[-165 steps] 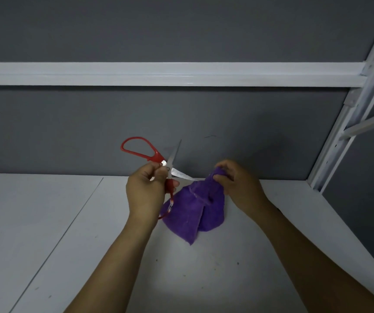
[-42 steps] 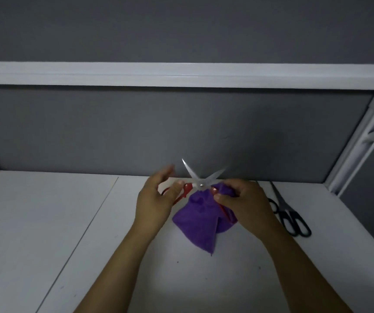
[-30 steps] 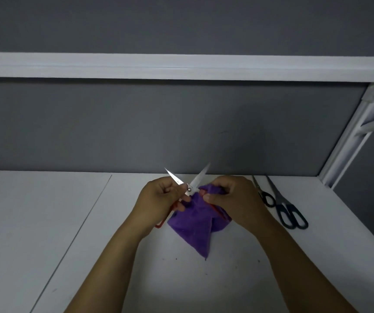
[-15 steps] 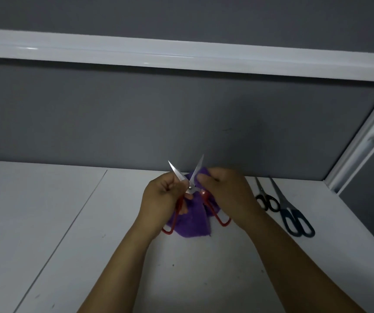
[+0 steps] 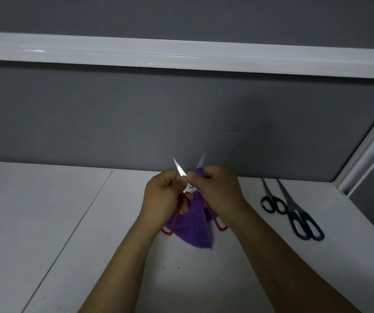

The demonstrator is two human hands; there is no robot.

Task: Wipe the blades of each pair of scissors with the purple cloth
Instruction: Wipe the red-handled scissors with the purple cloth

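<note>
The red-handled scissors (image 5: 179, 170) are spread wide, blades pointing up and away, red loops low on both sides of the cloth. My left hand (image 5: 162, 197) grips them at the left blade near the pivot. My right hand (image 5: 215, 190) pinches the purple cloth (image 5: 192, 231) around the base of the right blade; the cloth hangs down to the white table (image 5: 46, 222). Two other pairs lie at the right: small black scissors (image 5: 272, 203) and larger blue-handled scissors (image 5: 303, 222).
A grey partition wall (image 5: 113, 118) with a white rail (image 5: 181, 57) stands right behind the hands. A white frame post (image 5: 366, 152) rises at the right corner. A seam in the tabletop (image 5: 73, 229) runs diagonally on the left.
The blade angle has narrowed a little and my right hand with the cloth has slid up onto the right blade. The view has dropped lower toward the table.
</note>
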